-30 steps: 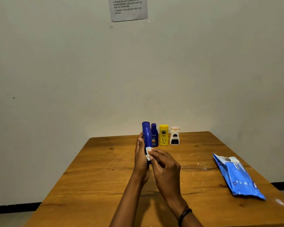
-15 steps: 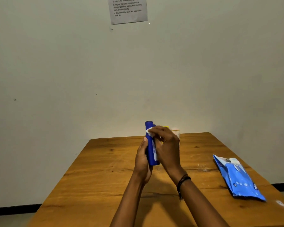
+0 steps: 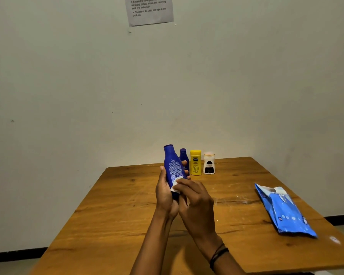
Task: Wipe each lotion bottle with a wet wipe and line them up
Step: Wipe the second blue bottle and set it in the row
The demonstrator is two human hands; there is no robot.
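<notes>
wall notice [image 3: 150,10] | "4. Dispose of the used wet wipe in the trash bin"

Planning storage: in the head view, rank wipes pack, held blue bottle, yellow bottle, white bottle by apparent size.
wipes pack
held blue bottle
yellow bottle, narrowly
white bottle
First two are nearer, so real size unsure.

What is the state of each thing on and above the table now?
large blue bottle: lifted, tilted, capped, held by left hand
wet wipe: bunched, pressed on that bottle's lower part by right hand
small blue bottle: upright on table, partly hidden
yellow bottle: upright, capped
white bottle: upright, capped
wipes pack: lying flat on table
</notes>
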